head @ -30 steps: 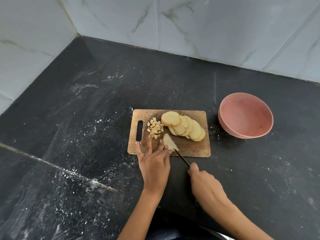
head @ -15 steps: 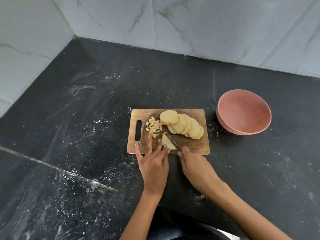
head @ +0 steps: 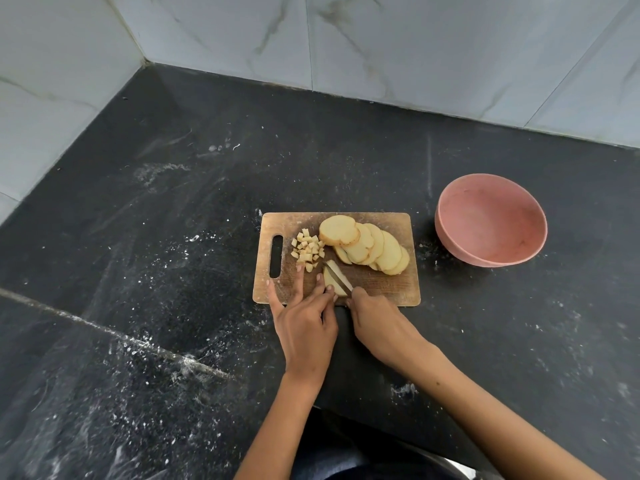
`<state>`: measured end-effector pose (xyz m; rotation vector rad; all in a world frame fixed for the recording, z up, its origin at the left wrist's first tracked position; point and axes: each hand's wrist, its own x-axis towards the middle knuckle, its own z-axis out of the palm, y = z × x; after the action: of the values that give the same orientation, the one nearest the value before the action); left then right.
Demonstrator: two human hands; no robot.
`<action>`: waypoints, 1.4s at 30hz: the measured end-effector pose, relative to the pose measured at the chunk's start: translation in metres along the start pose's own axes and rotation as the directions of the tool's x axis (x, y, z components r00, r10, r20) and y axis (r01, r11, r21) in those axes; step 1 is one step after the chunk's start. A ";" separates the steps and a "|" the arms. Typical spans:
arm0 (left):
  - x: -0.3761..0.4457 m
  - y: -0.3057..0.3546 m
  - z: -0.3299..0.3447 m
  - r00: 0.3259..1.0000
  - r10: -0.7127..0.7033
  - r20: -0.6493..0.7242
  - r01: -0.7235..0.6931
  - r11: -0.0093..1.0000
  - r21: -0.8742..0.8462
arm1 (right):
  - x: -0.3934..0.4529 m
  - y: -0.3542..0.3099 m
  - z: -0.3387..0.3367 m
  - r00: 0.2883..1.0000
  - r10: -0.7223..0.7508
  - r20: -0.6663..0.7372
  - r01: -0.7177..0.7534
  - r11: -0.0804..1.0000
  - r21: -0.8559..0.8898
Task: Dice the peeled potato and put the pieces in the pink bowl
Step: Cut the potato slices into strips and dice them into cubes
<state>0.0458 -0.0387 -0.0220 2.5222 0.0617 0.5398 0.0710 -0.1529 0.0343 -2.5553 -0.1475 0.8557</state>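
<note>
The left hand (head: 304, 327) pins a potato slice (head: 333, 283) with flat fingers so the right hand's (head: 375, 323) knife (head: 337, 273) cuts true; pink bowl (head: 450, 233) waits empty, right.

view: one, head-worn, wide-angle | facing: forward and down, the cutting board (head: 381, 289) seen near frame centre from its near long edge | range: close, at arm's reach | beyond the board: the tiled wall corner (head: 145, 62) | shared: none, single view
</note>
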 end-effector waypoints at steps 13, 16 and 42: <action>-0.006 -0.004 0.003 0.999 0.035 -0.037 -0.034 0.999 0.028 | -0.052 0.029 -0.001 1.000 0.020 0.021 -0.020 0.999 0.034; -0.005 -0.008 0.002 0.999 0.003 -0.040 -0.002 1.000 0.027 | -0.044 0.021 -0.007 0.996 -0.026 -0.088 0.034 0.996 0.085; 0.003 -0.012 -0.004 0.991 -0.097 0.097 0.096 0.995 0.012 | -0.047 0.028 0.020 0.992 0.109 0.061 -0.101 0.989 -0.111</action>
<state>0.0481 -0.0264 -0.0244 2.5335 0.1487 0.3785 0.0207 -0.1813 0.0338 -2.6562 -0.0818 0.9985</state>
